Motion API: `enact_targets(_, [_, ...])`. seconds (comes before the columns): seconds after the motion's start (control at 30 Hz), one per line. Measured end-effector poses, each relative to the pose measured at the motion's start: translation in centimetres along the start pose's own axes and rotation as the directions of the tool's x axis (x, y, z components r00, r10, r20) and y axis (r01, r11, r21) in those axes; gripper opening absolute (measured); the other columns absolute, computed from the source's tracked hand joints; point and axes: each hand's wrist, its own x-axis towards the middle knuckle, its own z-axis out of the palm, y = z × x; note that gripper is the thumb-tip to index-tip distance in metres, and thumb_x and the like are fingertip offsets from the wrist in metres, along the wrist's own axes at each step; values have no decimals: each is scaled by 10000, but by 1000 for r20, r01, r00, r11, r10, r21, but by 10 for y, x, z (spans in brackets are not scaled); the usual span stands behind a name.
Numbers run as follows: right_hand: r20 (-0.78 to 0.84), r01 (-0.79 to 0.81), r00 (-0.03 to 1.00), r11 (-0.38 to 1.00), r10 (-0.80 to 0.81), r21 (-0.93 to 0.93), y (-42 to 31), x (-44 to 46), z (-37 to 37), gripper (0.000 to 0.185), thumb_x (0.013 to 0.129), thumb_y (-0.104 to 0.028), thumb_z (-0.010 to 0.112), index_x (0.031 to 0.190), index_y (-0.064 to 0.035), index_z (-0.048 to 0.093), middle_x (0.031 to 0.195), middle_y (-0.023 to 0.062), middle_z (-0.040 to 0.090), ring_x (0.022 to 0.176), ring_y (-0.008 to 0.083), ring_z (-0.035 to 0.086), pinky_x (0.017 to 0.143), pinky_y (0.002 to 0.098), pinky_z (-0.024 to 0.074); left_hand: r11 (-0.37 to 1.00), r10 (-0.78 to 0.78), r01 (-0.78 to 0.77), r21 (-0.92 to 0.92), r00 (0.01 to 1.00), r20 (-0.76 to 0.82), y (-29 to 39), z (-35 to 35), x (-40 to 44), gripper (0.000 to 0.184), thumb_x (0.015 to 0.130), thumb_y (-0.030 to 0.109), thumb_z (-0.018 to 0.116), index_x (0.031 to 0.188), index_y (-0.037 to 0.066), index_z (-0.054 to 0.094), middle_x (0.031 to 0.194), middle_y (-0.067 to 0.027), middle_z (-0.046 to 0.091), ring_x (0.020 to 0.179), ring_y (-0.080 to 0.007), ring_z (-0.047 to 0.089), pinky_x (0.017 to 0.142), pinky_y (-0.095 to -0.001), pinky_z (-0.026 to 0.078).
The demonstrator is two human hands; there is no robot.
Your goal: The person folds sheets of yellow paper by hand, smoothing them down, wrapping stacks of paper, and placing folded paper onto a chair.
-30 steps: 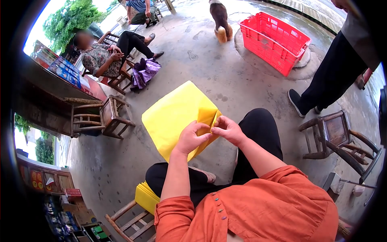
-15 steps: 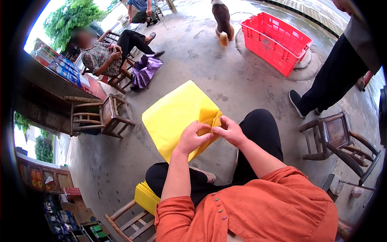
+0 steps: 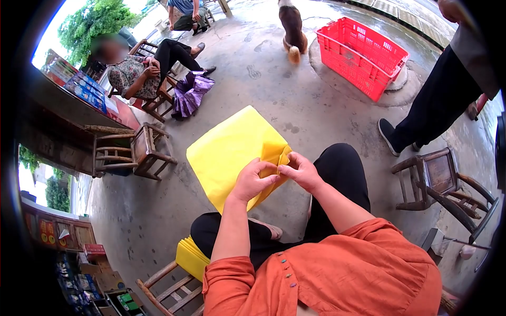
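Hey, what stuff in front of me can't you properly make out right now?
Head view:
Yellow sheet: pinched edge, partly hidden by the left hand and right hand.
Yellow stack: part hidden behind the orange sleeve.
Dog: head, cut off by the top edge.
Lower-left shelf goods: too small and dark to name.

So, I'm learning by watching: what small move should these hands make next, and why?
Probably steady the yellow sheet with the left hand and smooth its raised fold with the right hand: both hands meet at that fold, which looks loose and creased, while the broad part beyond looks smooth.
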Motion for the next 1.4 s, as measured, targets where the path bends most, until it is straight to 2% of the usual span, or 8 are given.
enact_targets(0.13, [-11, 16, 1000, 995, -15, 94, 0, 0, 3, 449, 929, -220, 761, 1291, -33, 570, 1160, 35, 660, 1048, 130, 635, 952, 288, 503, 1000, -6, 6, -22, 1000, -1, 0, 1, -1, 268, 799, 154, 831, 1037, 61, 751, 1024, -84, 616, 1000, -237, 610, 920, -331, 501])
enact_targets(0.3, [-61, 35, 998, 998, -31, 59, -1, -2, 5, 384, 922, -227, 750, 1224, -32, 615, 1093, 37, 686, 979, 129, 644, 900, 293, 519, 1000, -22, 22, -14, 1000, -12, 4, 0, -1, 244, 820, 166, 818, 1027, 55, 753, 1024, -84, 614, 1003, -236, 608, 925, -333, 498])
enact_targets(0.5, [-47, 47, 998, 996, -43, 82, 7, 1, 3, 335, 932, -195, 727, 1201, -23, 626, 1059, 30, 691, 940, 116, 650, 879, 281, 522, 994, -59, 54, -95, 996, -60, -1, 3, -1, 187, 878, 183, 792, 1003, 49, 755, 1051, -90, 637, 1025, -215, 605, 944, -329, 486])
enact_targets(0.7, [-35, 40, 999, 992, -36, 120, 0, -1, 5, 321, 948, -185, 718, 1207, -20, 623, 1074, 37, 688, 945, 121, 654, 887, 286, 526, 973, -101, 96, -208, 995, -10, -7, 3, 0, 146, 903, 154, 770, 991, 39, 756, 1062, -76, 662, 1092, -204, 592, 984, -324, 466])
enact_targets(1.0, [-53, 47, 998, 994, -42, 101, -7, -1, 10, 379, 919, -230, 778, 1188, -18, 616, 1078, 41, 684, 960, 126, 650, 886, 279, 525, 961, -87, 77, -266, 996, -28, -12, 7, 1, 116, 904, 119, 764, 986, 38, 763, 967, -38, 614, 953, -164, 584, 899, -286, 484])
enact_targets(1.07, [-65, 55, 997, 996, -50, 73, -6, 0, 12, 388, 906, -236, 793, 1176, -20, 617, 1073, 38, 683, 961, 125, 648, 883, 279, 523, 978, -29, 14, -210, 997, -66, -11, 8, 1, 133, 897, 148, 765, 989, 53, 777, 902, -36, 582, 855, -169, 580, 795, -288, 494])
enact_targets(1.27, [-104, 56, 993, 998, -53, 23, -6, 0, 15, 373, 898, -234, 799, 1153, -28, 622, 1056, 34, 684, 954, 122, 647, 880, 276, 522, 986, 3, -18, -166, 996, -92, -9, 10, 1, 139, 892, 153, 767, 990, 55, 779, 896, -50, 585, 861, -179, 590, 793, -295, 502])
enact_targets(1.4, [-132, 70, 989, 997, -67, 20, 0, 2, 13, 332, 884, -239, 811, 1064, -38, 618, 963, 14, 662, 871, 98, 612, 813, 262, 513, 982, -24, 7, -189, 996, -89, -8, 11, 1, 142, 885, 152, 771, 990, 58, 781, 888, -52, 582, 858, -184, 590, 795, -299, 503])
